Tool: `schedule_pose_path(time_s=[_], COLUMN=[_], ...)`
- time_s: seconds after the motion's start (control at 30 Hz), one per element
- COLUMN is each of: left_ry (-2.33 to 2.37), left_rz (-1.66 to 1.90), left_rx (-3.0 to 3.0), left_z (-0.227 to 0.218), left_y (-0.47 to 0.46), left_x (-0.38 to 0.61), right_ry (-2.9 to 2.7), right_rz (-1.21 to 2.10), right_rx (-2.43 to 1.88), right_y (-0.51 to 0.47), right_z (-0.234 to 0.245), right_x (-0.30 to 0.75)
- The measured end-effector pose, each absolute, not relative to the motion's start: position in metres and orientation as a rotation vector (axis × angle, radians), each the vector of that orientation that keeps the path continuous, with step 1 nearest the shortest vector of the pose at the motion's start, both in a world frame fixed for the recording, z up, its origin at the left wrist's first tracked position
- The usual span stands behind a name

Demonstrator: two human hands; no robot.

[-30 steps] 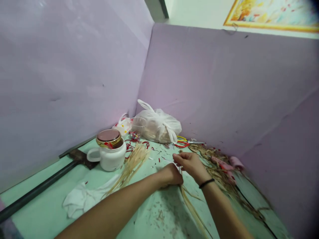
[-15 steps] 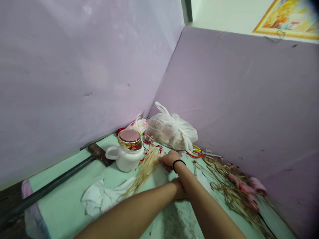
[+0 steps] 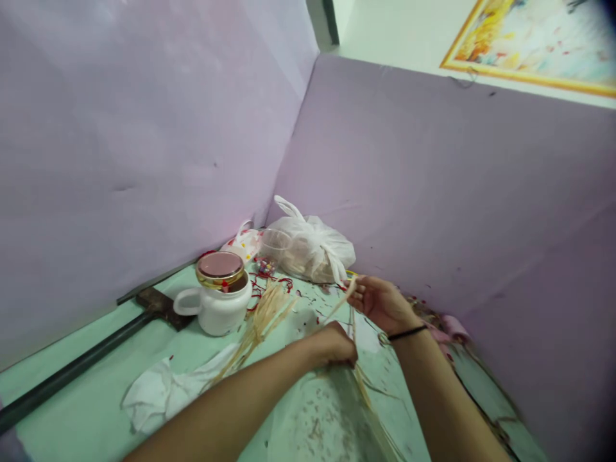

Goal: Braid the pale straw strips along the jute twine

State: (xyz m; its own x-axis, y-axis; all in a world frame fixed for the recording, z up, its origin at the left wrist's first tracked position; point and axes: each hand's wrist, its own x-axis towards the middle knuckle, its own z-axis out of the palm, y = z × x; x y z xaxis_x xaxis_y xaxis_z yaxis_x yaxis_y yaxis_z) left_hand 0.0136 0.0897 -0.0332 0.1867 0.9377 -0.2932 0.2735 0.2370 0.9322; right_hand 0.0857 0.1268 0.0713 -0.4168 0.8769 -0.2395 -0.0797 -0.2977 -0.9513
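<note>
My left hand (image 3: 339,344) is a fist above the green surface, wrapped round pale straw-like strands (image 3: 364,390) that trail down toward the front. At the upper right of it, my right hand (image 3: 384,304), with a black band at the wrist, pinches the upper end of a pale flat strip (image 3: 343,299). This strip runs down toward my left fist. To the left lies a loose bundle of pale straw-like fibres (image 3: 264,312), apart from both hands. Its lower end rests by a crumpled white cloth (image 3: 161,393).
A white mug (image 3: 225,310) holds a gold-rimmed, pink-topped lid (image 3: 220,266). Left of it lies a dark-handled hammer (image 3: 103,346). A knotted white plastic bag (image 3: 315,247) sits in the wall corner, near red thread (image 3: 262,280). A pink roll (image 3: 455,328) lies along the right wall.
My hands, crossed near the bundle before, are now apart. The right has moved right and up, drawing a strip out; the left grips strands below it. The view has shifted right.
</note>
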Motion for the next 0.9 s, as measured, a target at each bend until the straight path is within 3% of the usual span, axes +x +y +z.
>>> schedule_pose_path(time_s=[0.1,0.23,0.47,0.9], left_ry=[1.36,1.347,1.241,1.224], left_rz=[0.608,0.581,0.564,0.552], left_rx=[1.187,1.157,1.158,1.188], left_z=[-0.025,-0.01,-0.007,-0.01], left_y=[0.085,0.079,0.08,0.082], left_x=[0.006,-0.001,-0.004,-0.004], right_ry=[-1.281,-1.45,-1.494,-1.363], right_rz=[1.663,1.534,1.873,2.027], right_rx=[-1.002,-1.24,-1.326,-1.291], right_y=[0.115,0.1,0.095,0.097], right_z=[0.078,0.051,-0.003,-0.016], right_x=[0.139,0.183,0.172,0.17])
